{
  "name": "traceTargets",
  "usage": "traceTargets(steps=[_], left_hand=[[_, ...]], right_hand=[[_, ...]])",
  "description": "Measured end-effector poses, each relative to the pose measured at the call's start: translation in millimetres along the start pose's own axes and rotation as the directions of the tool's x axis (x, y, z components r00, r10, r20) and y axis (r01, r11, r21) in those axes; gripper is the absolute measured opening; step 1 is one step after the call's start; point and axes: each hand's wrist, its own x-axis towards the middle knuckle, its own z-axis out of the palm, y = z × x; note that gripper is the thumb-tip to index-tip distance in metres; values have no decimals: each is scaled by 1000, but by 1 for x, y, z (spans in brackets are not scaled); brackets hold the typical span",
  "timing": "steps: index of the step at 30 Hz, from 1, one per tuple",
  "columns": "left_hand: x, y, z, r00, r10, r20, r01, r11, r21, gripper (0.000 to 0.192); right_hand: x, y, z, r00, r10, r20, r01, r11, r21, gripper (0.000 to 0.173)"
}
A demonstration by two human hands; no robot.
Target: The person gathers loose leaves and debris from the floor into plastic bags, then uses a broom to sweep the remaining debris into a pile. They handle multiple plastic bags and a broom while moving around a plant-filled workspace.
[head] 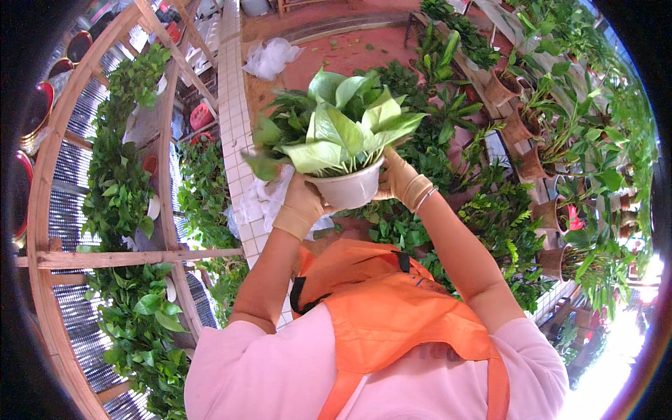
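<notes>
A potted plant with broad pale-green leaves [338, 128], pothos-like, is held up in front of my chest. Its white plastic pot [349, 188] tapers towards the base, and many stems rise from the rim. My left hand [304, 202], in a thin beige glove, grips the pot's left side. On the other side my right hand [401, 176], gloved alike, has its fingers against the pot wall and lower edge. Leaves overhang the rim and hide part of the pot's far side. Some leaves on the left are blurred.
On the left, wooden shelving [168, 142] carries dense leafy plants [118, 194]. A white-tiled ledge [236, 105] runs beside it, with crumpled white plastic [273, 58] nearby. Terracotta pots [520, 123] line a bench on the right. More foliage [404, 226] stands below on the reddish floor [357, 47].
</notes>
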Motion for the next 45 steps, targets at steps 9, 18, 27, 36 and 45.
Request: traceTargets(steps=[9,18,27,36,45], left_hand=[[-5,-1,22,979,168,-117,-174,984,-48,68],[-1,-4,19,965,190,-183,-183,982,55,74],[-1,-2,5,956,228,-186,-228,973,21,78],[0,5,2,926,250,-282,-271,962,-37,69],[-8,8,2,947,257,-193,-263,965,-6,61]], right_hand=[[-52,0,58,196,-978,76,609,61,-791,15],[-50,-12,76,342,-938,57,470,118,-875,21],[-41,-3,68,264,-962,61,537,95,-838,14],[-37,-5,78,427,-904,-27,679,341,-650,16],[-39,-6,74,362,-911,196,676,113,-728,17]])
